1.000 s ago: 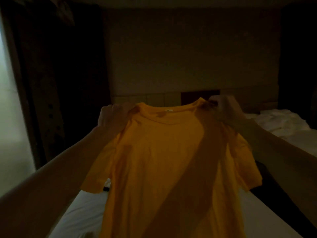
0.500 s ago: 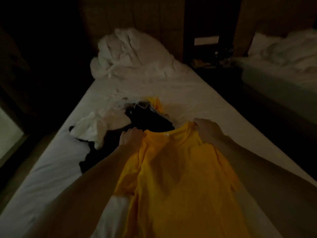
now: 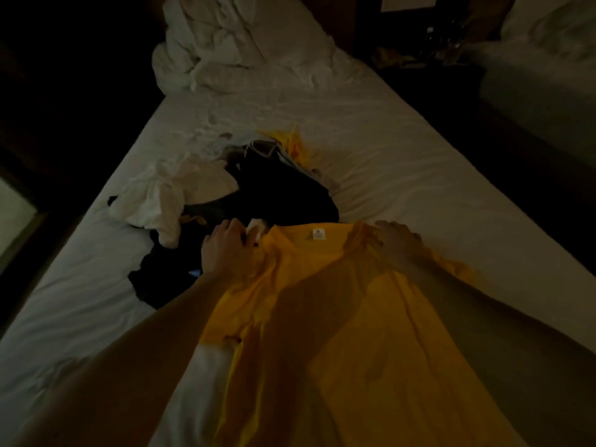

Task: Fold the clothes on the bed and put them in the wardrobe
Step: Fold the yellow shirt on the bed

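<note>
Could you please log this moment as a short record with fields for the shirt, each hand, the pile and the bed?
shirt: yellow T-shirt spread on the bed, collar away from the person
left hand: left hand grips its shoulder
right hand: right hand grips the other shoulder
pile: unfolded clothes beyond the collar
bed: white sheet

A dim bedroom, likely a hotel room: a white-sheeted bed (image 3: 403,150) with a rumpled duvet (image 3: 225,50) at 12 o'clock, a second bed (image 3: 541,75) at 2 o'clock, and a dark nightstand (image 3: 429,62) with small items between them.
</note>
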`<state>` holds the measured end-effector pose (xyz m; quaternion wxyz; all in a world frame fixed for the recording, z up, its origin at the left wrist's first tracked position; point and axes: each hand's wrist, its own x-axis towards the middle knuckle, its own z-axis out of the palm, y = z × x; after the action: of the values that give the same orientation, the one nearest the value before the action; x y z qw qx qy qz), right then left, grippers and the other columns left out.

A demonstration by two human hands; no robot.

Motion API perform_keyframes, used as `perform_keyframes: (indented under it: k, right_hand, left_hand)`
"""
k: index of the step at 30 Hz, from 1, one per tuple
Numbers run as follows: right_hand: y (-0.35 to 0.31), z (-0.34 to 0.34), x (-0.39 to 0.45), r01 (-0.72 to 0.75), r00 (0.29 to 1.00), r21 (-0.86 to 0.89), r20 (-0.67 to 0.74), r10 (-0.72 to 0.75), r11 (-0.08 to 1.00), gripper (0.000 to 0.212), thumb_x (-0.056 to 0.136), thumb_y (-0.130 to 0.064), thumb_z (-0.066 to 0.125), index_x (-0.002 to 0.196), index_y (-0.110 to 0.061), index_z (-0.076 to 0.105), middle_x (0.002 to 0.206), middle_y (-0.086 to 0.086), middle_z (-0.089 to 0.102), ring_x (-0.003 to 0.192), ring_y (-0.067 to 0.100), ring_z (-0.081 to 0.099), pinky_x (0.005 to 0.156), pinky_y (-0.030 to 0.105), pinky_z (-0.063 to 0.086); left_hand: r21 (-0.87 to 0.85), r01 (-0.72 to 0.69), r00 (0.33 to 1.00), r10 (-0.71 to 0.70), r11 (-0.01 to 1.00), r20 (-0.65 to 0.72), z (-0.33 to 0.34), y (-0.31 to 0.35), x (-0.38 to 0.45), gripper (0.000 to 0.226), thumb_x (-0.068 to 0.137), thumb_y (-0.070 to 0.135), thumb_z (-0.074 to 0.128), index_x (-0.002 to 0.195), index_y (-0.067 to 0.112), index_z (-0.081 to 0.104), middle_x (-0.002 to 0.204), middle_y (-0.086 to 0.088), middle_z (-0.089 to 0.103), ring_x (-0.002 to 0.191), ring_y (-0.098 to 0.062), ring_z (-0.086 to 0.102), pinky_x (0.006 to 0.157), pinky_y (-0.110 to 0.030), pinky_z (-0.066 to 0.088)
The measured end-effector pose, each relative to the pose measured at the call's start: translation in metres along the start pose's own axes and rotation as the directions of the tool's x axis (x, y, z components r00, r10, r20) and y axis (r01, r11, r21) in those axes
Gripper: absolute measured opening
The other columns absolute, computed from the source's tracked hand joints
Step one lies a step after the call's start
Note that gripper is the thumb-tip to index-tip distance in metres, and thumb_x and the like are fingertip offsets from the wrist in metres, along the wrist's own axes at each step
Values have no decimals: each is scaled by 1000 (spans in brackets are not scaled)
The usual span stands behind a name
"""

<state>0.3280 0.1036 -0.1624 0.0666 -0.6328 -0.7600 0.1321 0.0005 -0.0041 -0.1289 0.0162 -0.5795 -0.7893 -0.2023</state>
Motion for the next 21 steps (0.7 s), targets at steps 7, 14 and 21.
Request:
perform_keyframes:
  k: [7, 14, 21]
  right_hand:
    - [36, -27, -57, -281, 949, 92, 173, 262, 955, 68, 98, -41, 41, 154, -11, 15, 156, 15, 28, 140, 38, 29, 113, 57, 25]
    - [59, -43, -99, -456, 885, 72, 140, 444, 887, 87, 81, -66, 62, 140, -6, 39, 142, 21, 40, 132, 40, 34, 104, 54, 34]
    - [78, -56, -107, -424, 904, 197, 153, 400, 884, 81, 78, -62, 68, 135, -8, 45, 135, 20, 48, 120, 39, 48, 100, 49, 42]
  left_hand:
    - [199, 300, 919, -339, 933, 204, -39, -39, -65, 39, 93, 56, 43, 103, 18, 49, 105, -7, 60, 88, -26, 59, 81, -43, 52]
    - [-191, 613, 772, -530, 766, 352, -45, -17, -96, 65, 85, 36, 69, 138, 12, 39, 129, -16, 53, 112, -34, 55, 84, -39, 49]
    - [-99, 457, 889, -458, 884, 20, -91, -14, -78, 35, 91, 31, 62, 121, 13, 61, 115, -14, 64, 101, -33, 60, 75, -35, 44]
